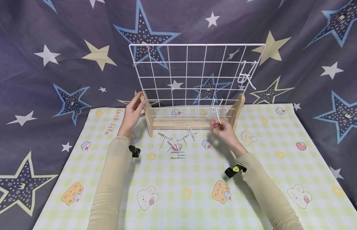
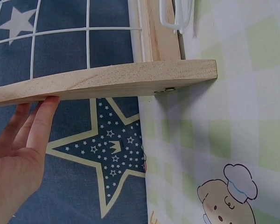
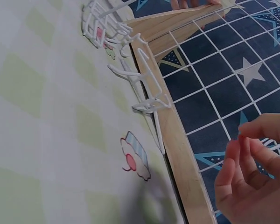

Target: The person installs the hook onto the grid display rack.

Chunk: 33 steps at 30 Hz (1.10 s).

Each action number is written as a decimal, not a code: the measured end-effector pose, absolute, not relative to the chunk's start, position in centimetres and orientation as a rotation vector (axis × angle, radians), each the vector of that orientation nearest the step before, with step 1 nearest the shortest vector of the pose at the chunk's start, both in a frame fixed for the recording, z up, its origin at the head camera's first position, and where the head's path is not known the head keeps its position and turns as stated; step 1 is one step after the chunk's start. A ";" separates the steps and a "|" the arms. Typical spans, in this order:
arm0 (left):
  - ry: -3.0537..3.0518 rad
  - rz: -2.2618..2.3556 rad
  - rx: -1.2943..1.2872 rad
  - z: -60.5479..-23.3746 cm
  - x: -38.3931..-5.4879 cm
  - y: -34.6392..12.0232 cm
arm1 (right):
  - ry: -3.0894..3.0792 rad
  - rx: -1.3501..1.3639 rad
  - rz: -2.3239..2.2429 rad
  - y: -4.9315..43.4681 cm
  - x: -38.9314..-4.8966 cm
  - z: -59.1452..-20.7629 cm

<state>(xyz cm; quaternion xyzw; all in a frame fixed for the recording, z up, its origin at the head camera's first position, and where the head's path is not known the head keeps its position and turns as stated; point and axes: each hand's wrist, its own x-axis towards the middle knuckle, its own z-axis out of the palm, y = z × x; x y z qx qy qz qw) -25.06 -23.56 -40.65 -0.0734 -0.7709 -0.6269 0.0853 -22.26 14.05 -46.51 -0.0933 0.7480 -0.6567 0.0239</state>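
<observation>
A white wire grid [image 1: 186,77] stands on wooden side panels with a wooden base bar [image 1: 181,126]. My left hand [image 1: 132,114] holds the left side panel [image 1: 148,113]; in the left wrist view its fingers [image 2: 39,126] lie along the panel's outer face, thumb hidden. Low on the grid's right, a white wire hook [image 1: 216,110] hangs, its prong pointing down to my right hand [image 1: 226,134]. That hand's thumb and fingers [image 3: 266,123] curl together about the prong; their grip partly hides it. Another white hook [image 1: 245,78] hangs higher at the right.
Several loose white hooks [image 1: 178,155] lie on the checked tablecloth [image 1: 178,182] in front of the base, left of centre. A dark star-patterned cloth [image 1: 72,102] hangs close behind the grid. The right side panel [image 1: 237,107] stands beside my right hand.
</observation>
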 end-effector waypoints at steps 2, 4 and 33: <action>-2.293 -1.865 -0.222 -41.4 -25.6 -23.8 | 2.340 -0.305 -1.989 14.0 -22.2 -46.7; -2.295 -1.850 -0.222 -41.6 -25.7 -23.9 | 2.360 -0.310 -1.937 13.9 -22.2 -47.0; -2.299 -1.857 -0.234 -39.1 -24.0 -22.9 | 2.420 -0.507 -1.675 10.9 -22.7 -49.3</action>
